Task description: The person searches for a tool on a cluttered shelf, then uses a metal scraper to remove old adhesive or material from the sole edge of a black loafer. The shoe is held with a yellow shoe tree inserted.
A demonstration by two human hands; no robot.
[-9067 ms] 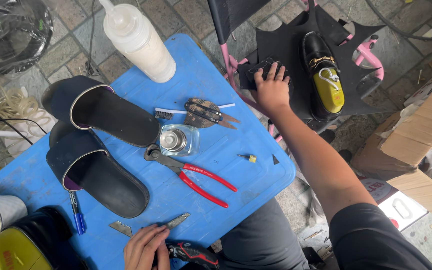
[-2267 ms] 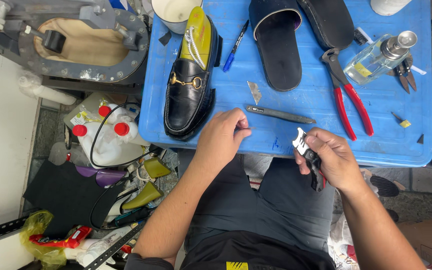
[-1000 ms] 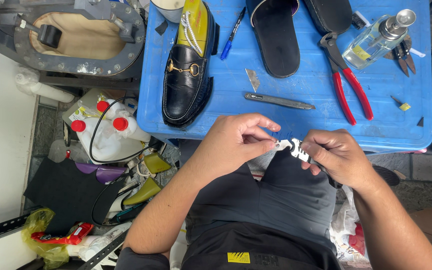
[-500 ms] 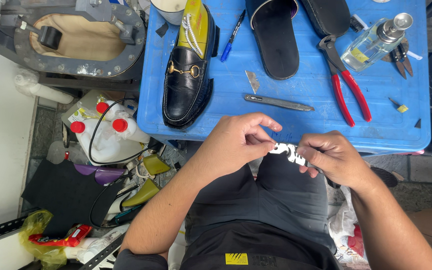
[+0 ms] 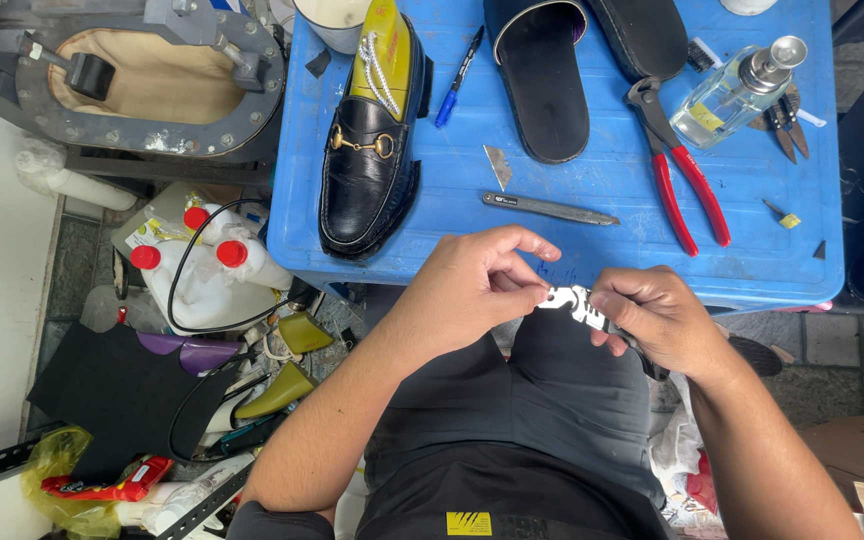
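Over my lap, just below the front edge of the blue table (image 5: 602, 160), both hands meet on a small folding knife (image 5: 574, 301) with a white patterned blade. My left hand (image 5: 472, 290) pinches the blade end with thumb and fingertips. My right hand (image 5: 657, 320) grips the dark handle end. A black loafer (image 5: 367, 165) with a gold bit and a yellow last inside stands on the table's left part. A slim metal blade tool (image 5: 550, 208) and a small loose blade (image 5: 498, 166) lie just beyond my hands.
On the table are red-handled pincers (image 5: 680, 172), two black slide sandals (image 5: 544, 75), a blue pen (image 5: 458, 76), a glass bottle (image 5: 737, 88) and small cutters (image 5: 784, 118). Left of it: a grey metal machine frame (image 5: 132, 90), white red-capped bottles (image 5: 202, 265), cables and yellow lasts on the floor.
The hands have come together in front of the table edge; the left hand now pinches the knife's blade, which the right hand alone held earlier. The loafer stands on the table.
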